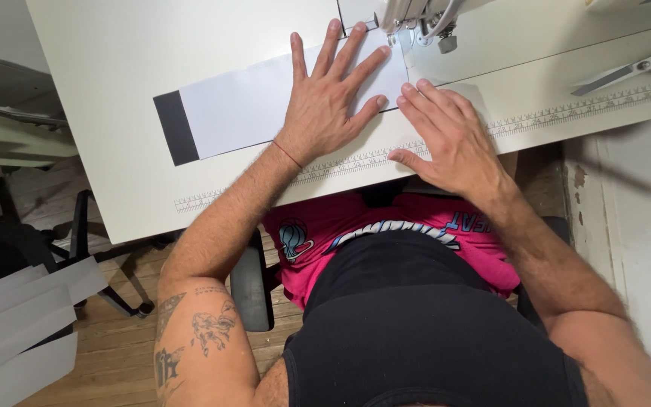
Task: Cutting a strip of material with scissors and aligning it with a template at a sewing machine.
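White fabric strip point(265, 102) with black end point(175, 128) lies flat on counter point(114, 45), far end under sewing machine presser foot point(397, 30) at back edge. Left hand point(325, 105) spread flat on strip, fingers splayed; right hand point(450, 136) flat just beside it, near front edge; neither grasps. Most of strip not yet fed, by look. Needle, stitching hidden; scissors point(627, 71) cut off at right edge.
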